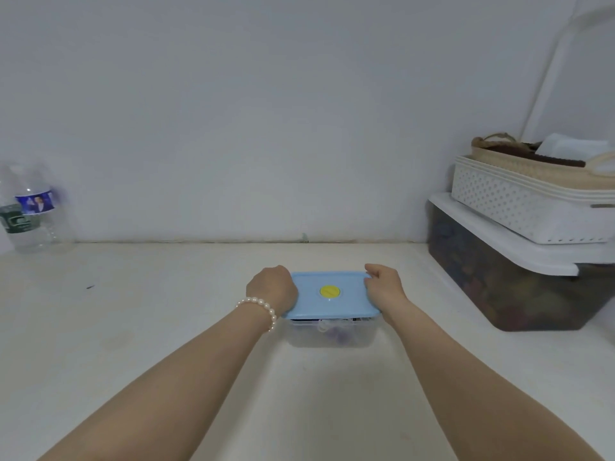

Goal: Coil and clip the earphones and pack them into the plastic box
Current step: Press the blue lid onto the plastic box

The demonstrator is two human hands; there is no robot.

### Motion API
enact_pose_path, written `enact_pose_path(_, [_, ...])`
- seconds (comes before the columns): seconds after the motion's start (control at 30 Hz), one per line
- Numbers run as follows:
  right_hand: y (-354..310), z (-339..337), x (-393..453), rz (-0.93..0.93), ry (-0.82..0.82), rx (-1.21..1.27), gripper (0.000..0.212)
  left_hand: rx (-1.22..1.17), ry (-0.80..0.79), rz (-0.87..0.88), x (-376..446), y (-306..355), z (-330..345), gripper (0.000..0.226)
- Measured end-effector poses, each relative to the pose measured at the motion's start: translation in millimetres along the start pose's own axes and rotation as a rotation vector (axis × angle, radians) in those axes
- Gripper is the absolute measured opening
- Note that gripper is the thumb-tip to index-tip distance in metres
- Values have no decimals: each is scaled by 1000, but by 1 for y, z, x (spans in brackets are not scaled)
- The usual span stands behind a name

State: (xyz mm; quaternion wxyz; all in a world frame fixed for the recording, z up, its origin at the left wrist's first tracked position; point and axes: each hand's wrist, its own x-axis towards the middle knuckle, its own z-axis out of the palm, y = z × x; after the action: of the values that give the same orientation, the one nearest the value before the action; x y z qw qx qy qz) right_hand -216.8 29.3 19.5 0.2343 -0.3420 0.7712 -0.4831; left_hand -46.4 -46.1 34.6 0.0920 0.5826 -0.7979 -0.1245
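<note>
A clear plastic box stands on the white table in the middle of the head view. A light blue lid with a yellow round knob lies on top of it. My left hand, with a pearl bracelet at the wrist, grips the lid's left edge, fingers curled over it. My right hand grips the lid's right edge the same way. Through the front wall I make out blurred dark and purple things inside; the earphones cannot be told apart.
A water bottle stands at the far left by the wall. At the right, a dark storage bin with a white lid carries a white perforated basket and a woven basket. A white lamp arm rises behind them.
</note>
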Motion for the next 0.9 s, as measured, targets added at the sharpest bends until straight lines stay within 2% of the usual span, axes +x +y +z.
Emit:
enact_pose_path(0.13, [6,0,2,4,4,-5,43,58,10,29,2,2,1,17])
enact_pose_path(0.27, [10,0,4,16,18,-34,40,69,18,25,3,1,4,22])
enact_pose_path(0.37, [12,1,4,25,25,-49,33,44,0,4,4,0,7,22])
enact_pose_path(0.7, [11,1,4,-8,28,-122,34,-102,16,-68,5,-7,18,22])
enact_pose_path(0.9, [16,2,4,-71,27,-202,32,-112,31,-27,3,-8,23,21])
